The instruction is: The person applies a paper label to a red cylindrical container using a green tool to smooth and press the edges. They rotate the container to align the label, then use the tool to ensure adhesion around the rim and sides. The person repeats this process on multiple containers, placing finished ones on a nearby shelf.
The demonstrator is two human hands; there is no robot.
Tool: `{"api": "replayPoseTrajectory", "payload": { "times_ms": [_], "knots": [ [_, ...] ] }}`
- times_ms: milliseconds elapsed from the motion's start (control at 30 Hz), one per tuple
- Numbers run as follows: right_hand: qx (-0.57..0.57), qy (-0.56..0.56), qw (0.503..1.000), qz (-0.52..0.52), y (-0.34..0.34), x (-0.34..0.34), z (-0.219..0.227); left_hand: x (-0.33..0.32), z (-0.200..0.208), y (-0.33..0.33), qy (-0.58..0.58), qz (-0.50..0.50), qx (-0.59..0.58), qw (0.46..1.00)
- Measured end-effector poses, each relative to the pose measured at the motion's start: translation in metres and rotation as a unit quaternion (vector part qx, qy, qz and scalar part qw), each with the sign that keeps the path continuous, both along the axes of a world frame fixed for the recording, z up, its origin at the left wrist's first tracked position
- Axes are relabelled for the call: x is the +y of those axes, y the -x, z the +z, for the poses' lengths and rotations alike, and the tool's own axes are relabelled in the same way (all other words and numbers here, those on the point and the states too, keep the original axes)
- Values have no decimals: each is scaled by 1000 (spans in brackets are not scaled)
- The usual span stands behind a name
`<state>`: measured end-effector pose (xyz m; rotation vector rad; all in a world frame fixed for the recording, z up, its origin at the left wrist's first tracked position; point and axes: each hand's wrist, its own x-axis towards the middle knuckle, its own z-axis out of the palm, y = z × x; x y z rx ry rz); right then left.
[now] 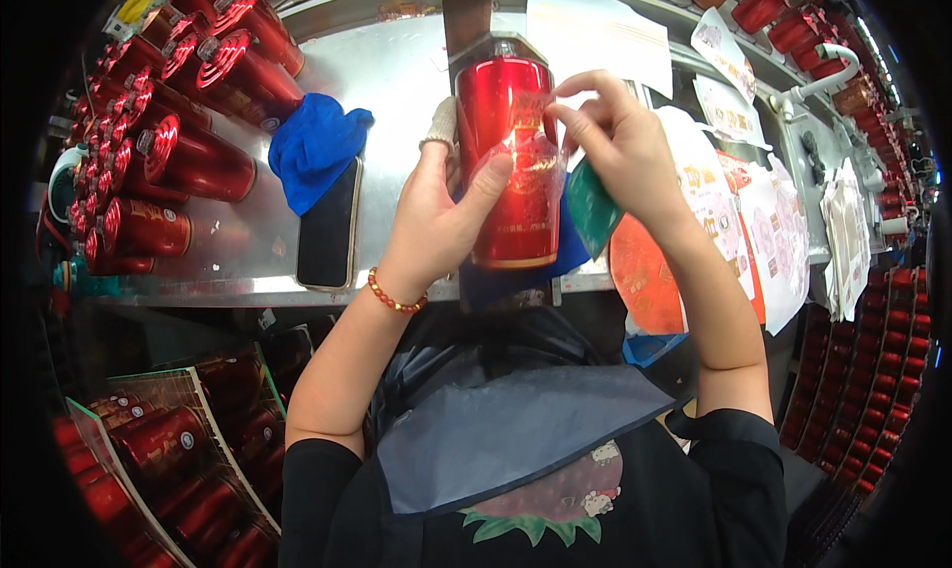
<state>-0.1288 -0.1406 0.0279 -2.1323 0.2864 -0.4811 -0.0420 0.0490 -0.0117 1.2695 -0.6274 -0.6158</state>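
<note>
A glossy red metallic bottle (504,196) with gold print stands slightly tilted over the bench's near edge. My left hand (436,216) is closed round its left side, thumb across the front, and a knitted cover (442,124) sits on one finger. A clear decal film (536,122) lies against the bottle's upper right. My right hand (623,147) pinches at the film's edge with thumb and forefinger. Below its palm hangs a green flat scraper (593,209), seemingly tucked in the same hand; the other fingers partly hide the grip.
A blue cloth (315,147) and a dark phone (328,226) lie left on the metal bench (397,67). Many red bottles (203,162) crowd the far left. Printed decal sheets (699,171) spread at right, beside a white pipe (818,80). Racks of red bottles (863,370) stand lower right.
</note>
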Motion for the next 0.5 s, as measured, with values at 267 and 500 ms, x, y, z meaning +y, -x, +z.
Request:
{"api": "replayPoseTrajectory", "payload": {
  "times_ms": [267,500],
  "knots": [
    [97,-307,945,57,40,14,-30,7,2,10,-45,-34,-11,998],
    [82,-359,928,59,45,24,-31,11,0,14,-12,-51,28,998]
  ]
}}
